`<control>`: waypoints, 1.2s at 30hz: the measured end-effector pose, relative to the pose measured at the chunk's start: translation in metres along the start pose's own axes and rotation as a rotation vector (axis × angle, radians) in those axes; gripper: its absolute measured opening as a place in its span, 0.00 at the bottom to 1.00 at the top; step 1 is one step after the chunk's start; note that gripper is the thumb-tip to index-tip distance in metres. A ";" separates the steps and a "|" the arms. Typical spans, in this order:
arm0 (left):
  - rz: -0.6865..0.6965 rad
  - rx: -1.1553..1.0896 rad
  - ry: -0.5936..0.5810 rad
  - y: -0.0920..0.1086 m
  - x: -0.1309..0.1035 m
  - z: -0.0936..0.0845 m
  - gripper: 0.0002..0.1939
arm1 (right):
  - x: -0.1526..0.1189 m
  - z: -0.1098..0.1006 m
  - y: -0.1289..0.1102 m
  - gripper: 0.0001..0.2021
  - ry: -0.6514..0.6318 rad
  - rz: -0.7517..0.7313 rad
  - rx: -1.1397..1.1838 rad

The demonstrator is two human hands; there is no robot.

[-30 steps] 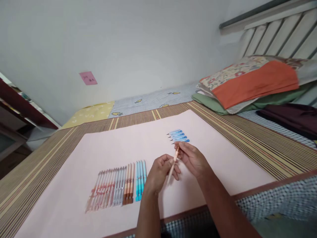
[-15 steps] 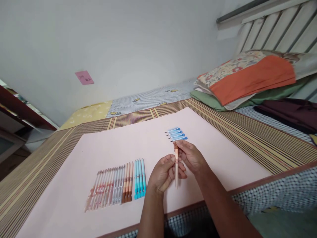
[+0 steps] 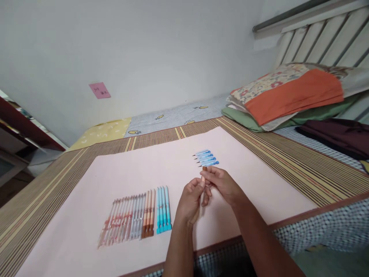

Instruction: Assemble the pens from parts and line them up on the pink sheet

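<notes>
Both hands meet over a pale pink sheet. My left hand and my right hand together grip one peach-coloured pen, held upright with its brown end toward the far side. Just beyond it lie several short blue pen pieces with dark tips, side by side. To the left of my left hand a row of pens lies on the sheet: several pinkish and clear ones, three peach, three blue.
The pink sheet lies on a striped woven mat over a checked bed cover. Folded pillows and blankets are stacked at the right. A pink note sticks to the wall. A dark shelf edge is at the left.
The peach pen went from tilted to upright between my hands and has shifted slightly toward the blue pieces. Both hands stayed close together.
</notes>
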State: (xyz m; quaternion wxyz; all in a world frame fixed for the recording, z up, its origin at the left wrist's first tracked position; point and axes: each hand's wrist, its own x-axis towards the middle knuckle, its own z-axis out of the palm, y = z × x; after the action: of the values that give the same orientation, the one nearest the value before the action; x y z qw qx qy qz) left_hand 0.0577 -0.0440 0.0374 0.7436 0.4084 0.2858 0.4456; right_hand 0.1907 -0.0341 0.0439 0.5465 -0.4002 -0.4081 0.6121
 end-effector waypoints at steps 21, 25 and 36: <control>0.130 0.254 0.239 -0.001 0.002 -0.008 0.18 | 0.003 0.000 0.000 0.20 0.093 -0.127 -0.204; 0.050 0.154 0.078 0.005 -0.003 -0.010 0.20 | 0.000 -0.003 -0.002 0.15 0.054 -0.147 -0.209; -0.038 0.131 -0.009 0.003 -0.004 -0.012 0.22 | 0.007 -0.006 0.011 0.21 0.097 -0.074 -0.145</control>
State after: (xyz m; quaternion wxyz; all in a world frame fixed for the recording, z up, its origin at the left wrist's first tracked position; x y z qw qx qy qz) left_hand 0.0450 -0.0420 0.0343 0.7250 0.4525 0.3189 0.4098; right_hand 0.1925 -0.0276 0.0313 0.5571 -0.4526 -0.4391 0.5404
